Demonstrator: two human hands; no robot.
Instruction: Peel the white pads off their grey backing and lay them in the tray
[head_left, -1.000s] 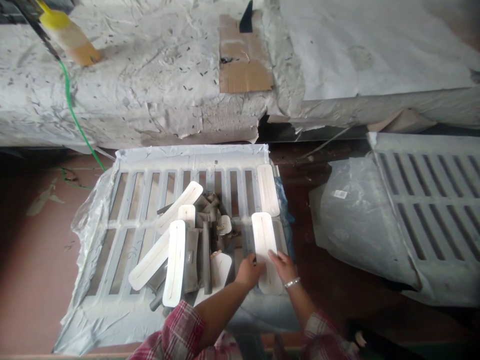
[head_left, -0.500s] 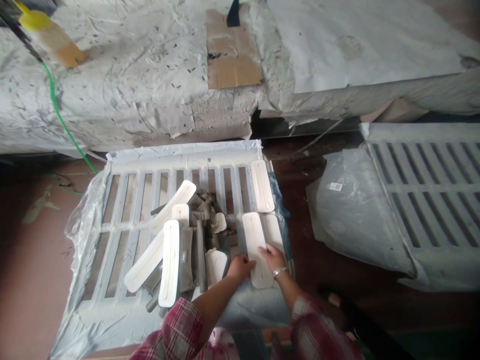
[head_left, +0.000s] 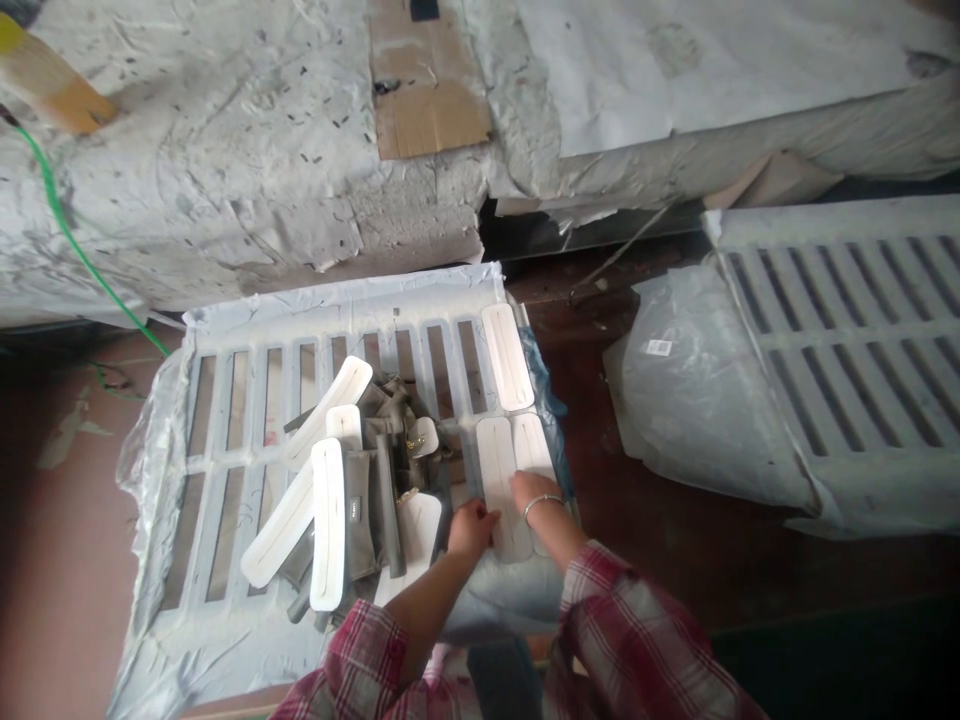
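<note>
My left hand (head_left: 471,527) and my right hand (head_left: 529,497) both rest on a long white rounded panel (head_left: 496,470) lying flat on a white slatted rack (head_left: 247,340). The left fingers curl at the panel's near left edge; the right hand, with a bracelet, lies across its near end. A second white panel (head_left: 534,447) lies right beside it, and a third (head_left: 507,357) sits further back along the rack's right edge. More white panels (head_left: 328,520) and grey parts (head_left: 379,490) are heaped in the rack's middle.
A paint-crusted, paper-covered bench (head_left: 262,170) with a cardboard patch (head_left: 427,110) runs across the back. A green hose (head_left: 82,260) drops at the left. On the right are a plastic-wrapped bundle (head_left: 690,400) and another slatted rack (head_left: 847,330). Dark floor lies between the racks.
The panel I held raised above the rack has come down and now lies flat beside the other panel. Both hands stayed on its near end. The view has shifted.
</note>
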